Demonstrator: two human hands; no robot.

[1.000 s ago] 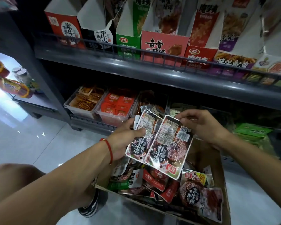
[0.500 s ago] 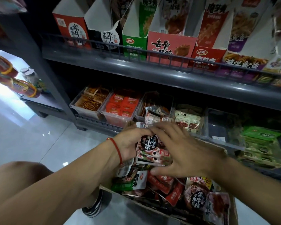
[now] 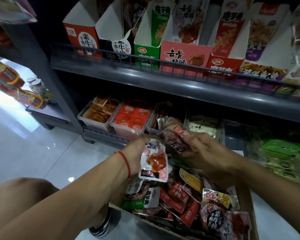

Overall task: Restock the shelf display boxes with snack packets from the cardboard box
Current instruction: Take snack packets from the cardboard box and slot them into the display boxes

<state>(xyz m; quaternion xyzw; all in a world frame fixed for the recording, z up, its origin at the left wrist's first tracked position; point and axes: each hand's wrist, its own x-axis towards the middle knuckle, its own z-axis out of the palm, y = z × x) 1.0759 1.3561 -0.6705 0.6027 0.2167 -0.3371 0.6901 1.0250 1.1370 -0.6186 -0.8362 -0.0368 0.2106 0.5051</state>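
A white-and-pink foil snack packet [image 3: 153, 161] is gripped in the left hand [image 3: 137, 154], above the open brown cardboard box [image 3: 253, 220] of mixed packets. A dark, blurred packet [image 3: 176, 139] is clasped by the right hand [image 3: 208, 153]. Each should be matched to its printed display box, likely the pink carton [image 3: 184, 56] on the grey shelf [image 3: 180, 87]. Clear plastic bins [image 3: 128, 129] below are filled with orange sachets.
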